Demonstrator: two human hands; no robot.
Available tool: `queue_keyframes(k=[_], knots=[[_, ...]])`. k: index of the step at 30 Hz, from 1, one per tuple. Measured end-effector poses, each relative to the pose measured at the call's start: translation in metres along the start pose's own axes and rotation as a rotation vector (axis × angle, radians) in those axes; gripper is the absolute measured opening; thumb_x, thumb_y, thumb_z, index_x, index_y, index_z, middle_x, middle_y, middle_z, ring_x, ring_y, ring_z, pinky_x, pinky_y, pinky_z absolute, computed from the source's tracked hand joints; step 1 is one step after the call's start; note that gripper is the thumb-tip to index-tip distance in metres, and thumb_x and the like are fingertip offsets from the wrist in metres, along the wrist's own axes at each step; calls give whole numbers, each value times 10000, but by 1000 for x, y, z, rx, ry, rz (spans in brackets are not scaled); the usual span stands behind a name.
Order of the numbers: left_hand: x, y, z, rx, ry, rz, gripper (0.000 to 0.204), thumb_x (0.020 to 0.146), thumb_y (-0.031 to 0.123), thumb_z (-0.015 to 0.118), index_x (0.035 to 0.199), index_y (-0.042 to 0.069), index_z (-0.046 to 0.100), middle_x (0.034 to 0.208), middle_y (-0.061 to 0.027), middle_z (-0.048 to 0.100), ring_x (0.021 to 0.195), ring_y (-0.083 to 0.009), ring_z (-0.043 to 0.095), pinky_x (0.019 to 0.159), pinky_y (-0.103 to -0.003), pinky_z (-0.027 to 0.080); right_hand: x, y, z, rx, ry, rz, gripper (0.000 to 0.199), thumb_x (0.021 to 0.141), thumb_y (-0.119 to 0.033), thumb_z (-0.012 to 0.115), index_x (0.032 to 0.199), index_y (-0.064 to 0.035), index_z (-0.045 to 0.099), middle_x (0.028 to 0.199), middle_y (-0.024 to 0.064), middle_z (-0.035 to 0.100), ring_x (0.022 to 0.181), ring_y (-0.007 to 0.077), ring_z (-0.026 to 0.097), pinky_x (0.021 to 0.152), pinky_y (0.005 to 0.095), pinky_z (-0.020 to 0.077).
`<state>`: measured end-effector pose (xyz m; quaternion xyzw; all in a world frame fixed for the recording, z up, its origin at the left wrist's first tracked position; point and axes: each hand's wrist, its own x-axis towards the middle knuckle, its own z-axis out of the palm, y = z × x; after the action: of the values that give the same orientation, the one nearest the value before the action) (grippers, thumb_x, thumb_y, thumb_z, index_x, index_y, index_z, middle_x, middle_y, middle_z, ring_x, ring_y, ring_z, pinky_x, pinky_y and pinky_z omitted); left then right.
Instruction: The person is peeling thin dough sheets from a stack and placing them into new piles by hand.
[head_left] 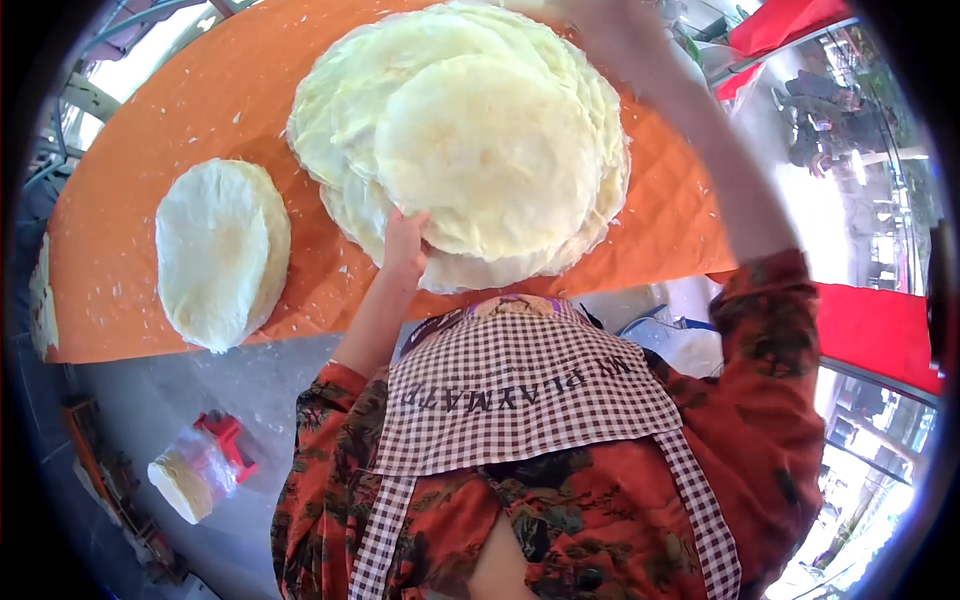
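A broad pile of thin, pale round flatbread sheets [330, 110] lies on the orange-covered table in front of me. On top is a smaller round sheet [490, 150], set toward the pile's right and near side. My left hand [405, 240] is at the near left edge of this top sheet, its fingers closed on the rim. The right arm reaches across the pile's right side to its far edge. There my right hand [600, 15] is smeared by motion and partly cut off by the picture's top, so its fingers cannot be made out.
To the left on the orange table cover [110, 260] sits a smaller oval stack of flatbread sheets [220, 250]. White flakes dot the cover. A clear bag of pale rounds [190, 480] is on the floor beside a red plastic stool [228, 445]. Red cloth [875, 330] hangs at the right.
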<state>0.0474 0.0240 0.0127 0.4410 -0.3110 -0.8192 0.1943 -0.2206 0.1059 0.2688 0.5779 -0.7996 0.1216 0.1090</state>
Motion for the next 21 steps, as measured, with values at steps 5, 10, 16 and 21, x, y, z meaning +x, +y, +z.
queue_keyframes(k=[5,10,16,21], knots=[[-10,5,-13,-444,-346,-217,534,833,39,472,1347,101,341,1248,-119,497,1103,-299,529,904,-448,478,-137,-75,155,212,-187,-54,294,816,-84,492,1068,-120,640,1020,103,654,919,285,617,785,385,500],[-26,-1,-29,-353,-471,-135,654,793,-41,410,1402,134,247,1305,-144,452,1084,-323,540,909,-449,476,-150,-81,184,185,-36,-90,232,754,-44,517,932,-121,644,861,42,654,800,264,623,681,382,511],[-29,-5,-16,-261,-444,-94,705,770,-97,494,1385,137,241,1252,-145,484,1033,-290,580,825,-404,529,-170,-95,167,167,-82,-129,243,729,-53,531,962,-71,595,996,58,612,934,262,579,691,352,506],[-21,-12,-12,-173,-353,-87,639,795,-46,551,1342,152,287,1172,-122,535,992,-270,600,780,-403,545,-176,-92,169,205,-134,-123,351,751,-184,618,1072,-55,558,1114,112,572,1034,298,543,781,383,479]])
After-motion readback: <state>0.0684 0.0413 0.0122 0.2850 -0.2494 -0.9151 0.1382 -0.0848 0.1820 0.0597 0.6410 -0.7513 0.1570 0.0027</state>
